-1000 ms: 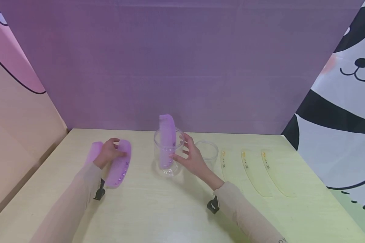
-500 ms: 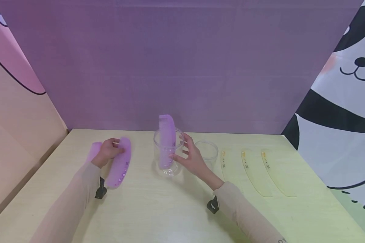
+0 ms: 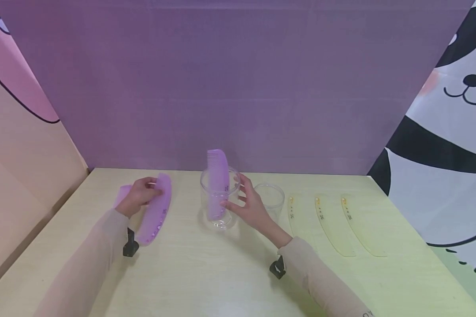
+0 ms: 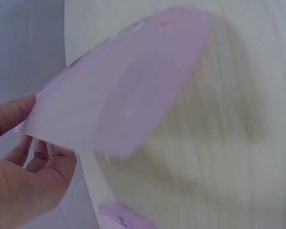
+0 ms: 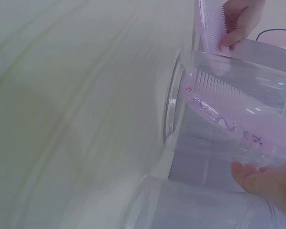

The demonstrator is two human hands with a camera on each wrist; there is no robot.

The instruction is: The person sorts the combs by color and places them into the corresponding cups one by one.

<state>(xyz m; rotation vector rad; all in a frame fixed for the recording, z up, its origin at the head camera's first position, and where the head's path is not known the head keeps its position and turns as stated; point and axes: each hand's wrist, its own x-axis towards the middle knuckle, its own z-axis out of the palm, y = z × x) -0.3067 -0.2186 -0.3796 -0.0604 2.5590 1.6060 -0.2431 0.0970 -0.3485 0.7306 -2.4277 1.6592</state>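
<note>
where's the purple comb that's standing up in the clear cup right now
In the head view the purple comb stands in the clear cup at the table's middle, the right hand on the cup's right side and an empty cup just beyond.

On the counter (image 3: 222,273), a cup (image 3: 220,198) stands at frame centre with a comb (image 3: 217,185) upright in it; the right hand (image 3: 249,203) touches its right side. A second cup (image 3: 270,200) sits just right, then three flat combs (image 3: 331,224) further right. Left of centre, the left hand (image 3: 139,196) pinches another comb (image 3: 156,211), tilted, with one more comb (image 3: 122,196) behind the hand
</note>
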